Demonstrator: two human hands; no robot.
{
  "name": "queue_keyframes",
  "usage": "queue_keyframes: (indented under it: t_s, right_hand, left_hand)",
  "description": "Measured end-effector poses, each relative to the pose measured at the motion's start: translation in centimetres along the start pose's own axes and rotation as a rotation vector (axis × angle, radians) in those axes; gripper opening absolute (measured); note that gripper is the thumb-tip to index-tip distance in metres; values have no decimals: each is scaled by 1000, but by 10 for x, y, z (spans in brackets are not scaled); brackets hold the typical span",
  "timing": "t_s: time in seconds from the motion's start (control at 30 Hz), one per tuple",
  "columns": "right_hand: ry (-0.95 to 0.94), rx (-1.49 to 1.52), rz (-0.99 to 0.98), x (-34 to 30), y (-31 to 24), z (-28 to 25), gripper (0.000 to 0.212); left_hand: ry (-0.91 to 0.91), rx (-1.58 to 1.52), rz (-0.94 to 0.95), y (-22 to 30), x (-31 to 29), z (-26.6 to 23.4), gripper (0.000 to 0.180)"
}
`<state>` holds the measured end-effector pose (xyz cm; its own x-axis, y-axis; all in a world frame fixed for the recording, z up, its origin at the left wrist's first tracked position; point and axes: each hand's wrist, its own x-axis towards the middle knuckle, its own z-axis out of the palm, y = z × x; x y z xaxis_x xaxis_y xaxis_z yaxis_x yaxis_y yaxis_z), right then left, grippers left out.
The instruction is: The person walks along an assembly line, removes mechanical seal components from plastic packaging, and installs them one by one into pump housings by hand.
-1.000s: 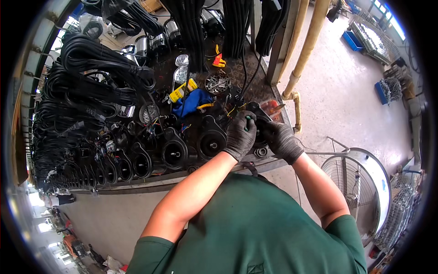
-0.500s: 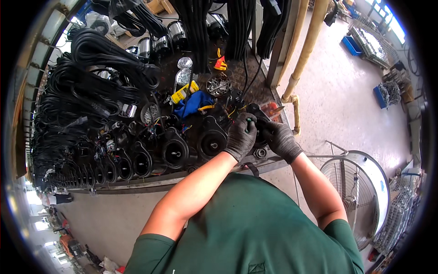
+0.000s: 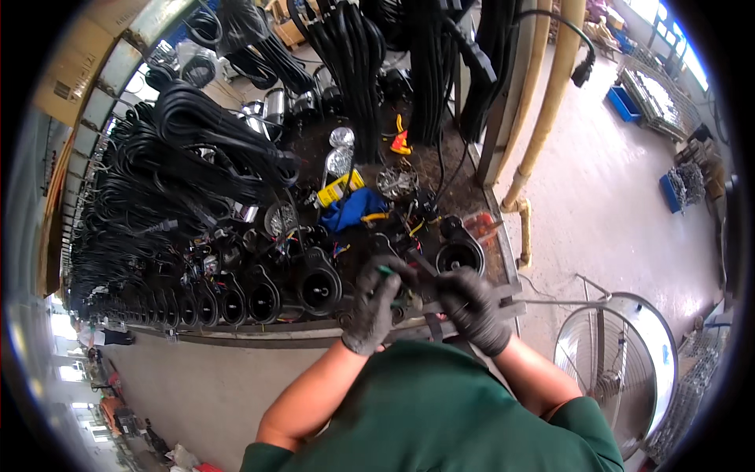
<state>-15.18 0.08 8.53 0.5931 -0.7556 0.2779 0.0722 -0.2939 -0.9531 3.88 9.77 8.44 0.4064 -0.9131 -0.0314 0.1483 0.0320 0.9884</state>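
We see bundled black cables (image 3: 197,149) heaped across left side of workbench (image 3: 236,337). Row of black round motor housings (image 3: 259,299) lines bench's near edge. Blue cloth (image 3: 358,208) lies mid-bench, yellow tool (image 3: 338,189) just beside it. We note orange-red clip (image 3: 401,143) farther back, near hanging black cords (image 3: 354,63). Yellow pipe (image 3: 543,118) runs upright at bench's right end. Round wire fan guard (image 3: 621,370) stands on floor at right; blue crate (image 3: 627,104) well beyond it.

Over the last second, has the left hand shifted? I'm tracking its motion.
Yes. Against the blue cloth, the left hand has drawn back toward the bench's near edge.
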Motion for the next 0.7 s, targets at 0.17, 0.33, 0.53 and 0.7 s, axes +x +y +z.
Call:
queue_keyframes:
  t_s: [0.17, 0.33, 0.53, 0.7]
  right_hand:
    - [-249, -78, -220, 5, 11, 42, 37]
    - [-396, -202, -308, 5, 12, 60, 53]
    - [-339, -810, -186, 9, 55, 67, 81]
    - [-335, -927, -151, 18, 56, 103, 79]
  left_hand:
    - [124, 189, 86, -11, -26, -9, 36]
    - [279, 144, -36, -11, -54, -58, 15]
    - [624, 40, 165, -23, -107, -154, 11]
    - [1029, 35, 61, -57, -231, -245, 15]
